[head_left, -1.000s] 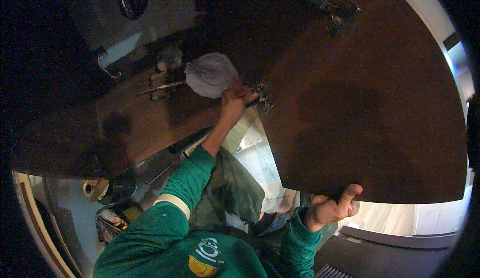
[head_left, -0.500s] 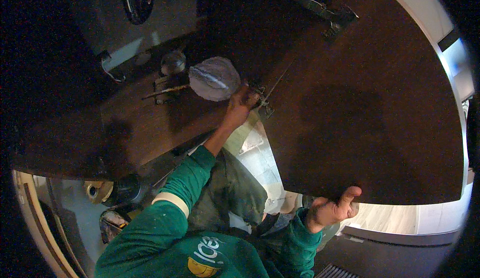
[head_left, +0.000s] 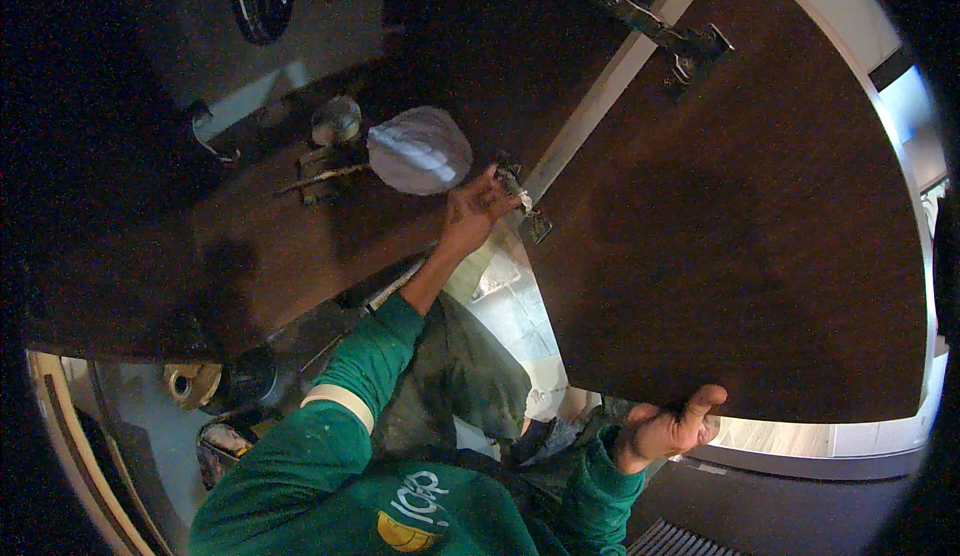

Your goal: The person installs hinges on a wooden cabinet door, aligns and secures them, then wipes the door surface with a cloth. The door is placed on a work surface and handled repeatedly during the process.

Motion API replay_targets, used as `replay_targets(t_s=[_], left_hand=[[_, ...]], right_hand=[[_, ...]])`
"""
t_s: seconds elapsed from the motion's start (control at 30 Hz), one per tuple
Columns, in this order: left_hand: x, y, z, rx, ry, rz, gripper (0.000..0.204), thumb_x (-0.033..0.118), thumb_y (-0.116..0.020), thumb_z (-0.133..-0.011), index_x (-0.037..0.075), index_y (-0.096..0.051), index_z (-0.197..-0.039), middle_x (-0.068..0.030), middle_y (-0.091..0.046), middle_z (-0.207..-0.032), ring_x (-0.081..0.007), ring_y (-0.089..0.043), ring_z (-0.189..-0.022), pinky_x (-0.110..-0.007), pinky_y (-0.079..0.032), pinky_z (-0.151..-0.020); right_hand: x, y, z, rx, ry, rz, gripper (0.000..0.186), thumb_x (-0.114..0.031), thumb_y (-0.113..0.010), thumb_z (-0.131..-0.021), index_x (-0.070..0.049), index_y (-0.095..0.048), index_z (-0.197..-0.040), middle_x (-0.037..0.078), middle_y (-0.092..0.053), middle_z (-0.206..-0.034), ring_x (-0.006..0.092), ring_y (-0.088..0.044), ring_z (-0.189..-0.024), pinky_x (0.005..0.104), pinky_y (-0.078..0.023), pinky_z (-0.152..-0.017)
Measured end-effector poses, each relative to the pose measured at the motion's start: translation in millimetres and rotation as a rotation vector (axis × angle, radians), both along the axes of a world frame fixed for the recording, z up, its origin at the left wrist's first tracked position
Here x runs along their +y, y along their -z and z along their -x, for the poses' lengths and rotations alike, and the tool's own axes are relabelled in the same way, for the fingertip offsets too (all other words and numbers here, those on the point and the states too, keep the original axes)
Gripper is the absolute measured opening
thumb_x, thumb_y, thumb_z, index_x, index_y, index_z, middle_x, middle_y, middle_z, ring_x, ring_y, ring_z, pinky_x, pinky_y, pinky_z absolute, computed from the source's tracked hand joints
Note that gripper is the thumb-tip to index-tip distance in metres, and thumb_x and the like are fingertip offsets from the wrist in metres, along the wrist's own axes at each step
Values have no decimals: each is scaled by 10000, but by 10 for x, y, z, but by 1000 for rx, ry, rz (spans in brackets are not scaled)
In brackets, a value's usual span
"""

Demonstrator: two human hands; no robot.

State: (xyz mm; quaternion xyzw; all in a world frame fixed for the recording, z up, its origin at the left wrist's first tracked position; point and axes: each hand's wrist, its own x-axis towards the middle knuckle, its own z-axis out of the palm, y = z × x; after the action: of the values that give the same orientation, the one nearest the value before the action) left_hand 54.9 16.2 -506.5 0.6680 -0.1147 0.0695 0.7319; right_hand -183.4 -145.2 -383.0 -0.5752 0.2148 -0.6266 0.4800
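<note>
A dark brown wooden cabinet door (head_left: 740,246) fills the right side of the view. My right hand (head_left: 665,434) grips its near lower edge, thumb sticking up and fingers partly hidden behind the panel. At the door's inner edge, my left hand (head_left: 472,208) has its fingers closed at a metal hinge (head_left: 538,224), part of which they cover. Farther up the same edge, a second metal hinge (head_left: 695,51) bridges the door and the dark cabinet side. A strip of light shows between door and cabinet.
Inside the cabinet (head_left: 265,266) are a round pale disc-like object (head_left: 420,151), a thin stick (head_left: 325,178) and a small metal cup-like item (head_left: 336,120). A dark curved pipe (head_left: 262,1) hangs at the back. On the floor at left lie a roll (head_left: 192,386) and a bag (head_left: 225,446).
The door has shifted slightly away from the cabinet, and a bright gap has opened along its hinge edge. My right hand moved a little lower with it; my left stays at the lower hinge.
</note>
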Motion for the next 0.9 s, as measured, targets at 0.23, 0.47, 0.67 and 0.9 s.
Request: replay_targets(t_s=[0.23, 0.47, 0.67, 0.9], left_hand=[[-21, 118, -76, -39, -58, -85, 412, 16, -693, -842, -26, -567, -1231, 9, -559, -809, -98, -544, -725, -269, -519, -750], [-109, 249, -112, 52, -15, 157, 419, 31, -661, -868, -75, -535, -1253, -31, -606, -865, -123, -600, -794, -294, -529, -838], [-56, 192, -170, 12, -196, 57, 416, 121, -690, -858, -100, -564, -1187, -101, -658, -910, -158, -648, -811, -299, -525, -773], [21, -54, -135, 80, -156, 102, 444, 201, -699, -848, -94, -578, -1157, -138, -674, -904, -182, -657, -724, -315, -514, -734]], right_hand=[[81, -108, -16, -149, -252, -137, 400, -355, -687, -891, -40, -454, -810, 206, -635, -1039, 283, -630, -940, 471, -562, -834], [44, -69, 10, -88, -175, 3, 374, -338, -637, -931, 15, -573, -824, 187, -642, -1038, 238, -625, -929, 419, -565, -778], [75, -76, -32, -34, -166, -27, 484, -425, -601, -941, 48, -606, -839, 135, -659, -876, 181, -612, -720, 323, -538, -627], [150, -131, -95, -47, -172, -55, 517, -467, -638, -902, 50, -632, -901, 144, -675, -890, 195, -629, -699, 332, -545, -607]])
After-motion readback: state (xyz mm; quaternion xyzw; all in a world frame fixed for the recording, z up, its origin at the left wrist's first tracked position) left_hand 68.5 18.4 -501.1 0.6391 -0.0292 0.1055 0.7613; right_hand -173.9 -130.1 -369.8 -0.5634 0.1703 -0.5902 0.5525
